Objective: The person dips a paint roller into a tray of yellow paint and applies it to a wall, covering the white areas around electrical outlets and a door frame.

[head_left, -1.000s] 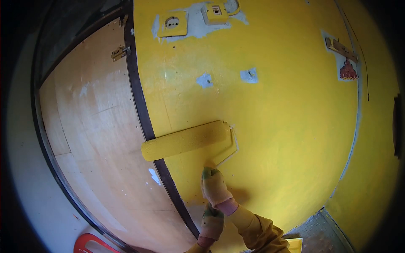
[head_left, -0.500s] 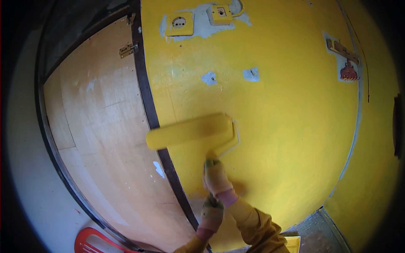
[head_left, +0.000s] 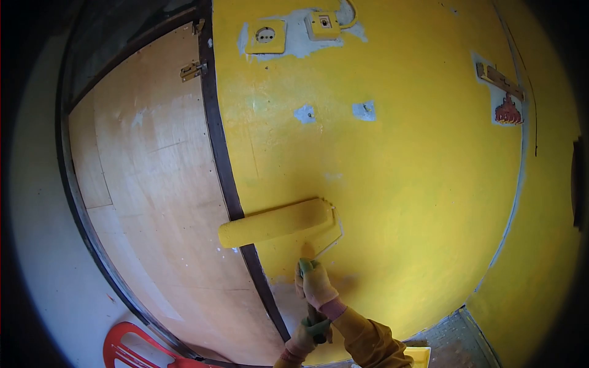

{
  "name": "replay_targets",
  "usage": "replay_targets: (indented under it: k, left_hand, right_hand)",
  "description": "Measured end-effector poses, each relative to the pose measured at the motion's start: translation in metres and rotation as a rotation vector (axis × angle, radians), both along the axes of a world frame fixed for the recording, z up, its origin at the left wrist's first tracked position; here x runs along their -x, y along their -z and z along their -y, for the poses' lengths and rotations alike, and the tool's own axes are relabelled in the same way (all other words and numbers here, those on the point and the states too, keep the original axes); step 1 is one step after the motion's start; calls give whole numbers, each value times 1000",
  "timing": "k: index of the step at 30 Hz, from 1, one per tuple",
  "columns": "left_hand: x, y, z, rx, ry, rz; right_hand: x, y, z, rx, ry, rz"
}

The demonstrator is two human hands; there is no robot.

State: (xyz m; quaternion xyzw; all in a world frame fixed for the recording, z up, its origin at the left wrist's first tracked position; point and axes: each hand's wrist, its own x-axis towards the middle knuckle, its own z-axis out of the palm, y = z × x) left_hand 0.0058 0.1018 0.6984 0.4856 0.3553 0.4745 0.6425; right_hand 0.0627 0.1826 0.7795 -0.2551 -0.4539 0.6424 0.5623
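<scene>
A paint roller (head_left: 276, 222) with a yellow-coated sleeve is held out in front of the yellow wall (head_left: 417, 196). In this view its left end overlaps the dark door frame (head_left: 222, 165). My right hand (head_left: 316, 285), in a pale glove with green at the thumb, is wrapped round the upper part of the roller's handle. Lower down, my left hand (head_left: 302, 340), gloved alike, is closed round the same handle near its bottom. The roller's bent wire arm (head_left: 334, 236) runs down from the sleeve's right end toward my right hand.
Left of the frame is a wooden door (head_left: 159, 184) with a bolt latch (head_left: 192, 70). A power socket (head_left: 265, 37) and a switch box (head_left: 323, 24) sit high on the wall. A red chair (head_left: 123, 343) stands lower left, a yellow tray (head_left: 420, 356) lower right. A wooden hook rack (head_left: 500, 81) hangs at right.
The roller has moved down the wall, and both hands have come down with it, still gripping the handle. The view has shifted slightly.
</scene>
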Motion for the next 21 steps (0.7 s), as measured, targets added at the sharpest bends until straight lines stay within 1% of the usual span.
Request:
replay_targets:
  k: [2,3,5,6,8,9,11,13,15,17,18,19,21]
  left_hand:
    - [-3,-3,-3,79,-32,188]
    - [-3,-6,-7,78,-34,191]
    - [-4,-18,-17,73,-84,249]
    - [-4,-28,-20,77,-86,252]
    - [-3,-42,-22,-29,-188,159]
    - [-1,-38,-21,-19,-187,162]
    - [5,-24,-19,-16,-103,150]
    - [14,11,-18,-34,-60,133]
    - [13,19,-17,-43,-15,119]
    - [2,0,-9,22,-214,79]
    - [0,-7,-10,12,-274,54]
    - [0,-12,-10,17,-269,61]
    - [0,-17,-14,-41,-339,0]
  right_hand:
    - [2,-8,-5,-13,10,30]
    - [3,-12,-8,-21,23,64]
    - [5,-30,-16,-39,-3,50]
    - [6,-38,-19,-54,-24,32]
    - [8,-46,-22,-67,-38,27]
    - [8,-46,-23,-95,-49,22]
    - [9,-27,-20,-65,-62,-9]
    - [9,-6,-18,-45,-70,-41]
    - [8,9,-18,51,-77,2]
    - [6,1,-18,41,-65,5]
    - [5,-5,-17,19,-56,-1]
    - [5,-13,-12,23,-50,6]
    - [8,-27,1,-77,183,60]
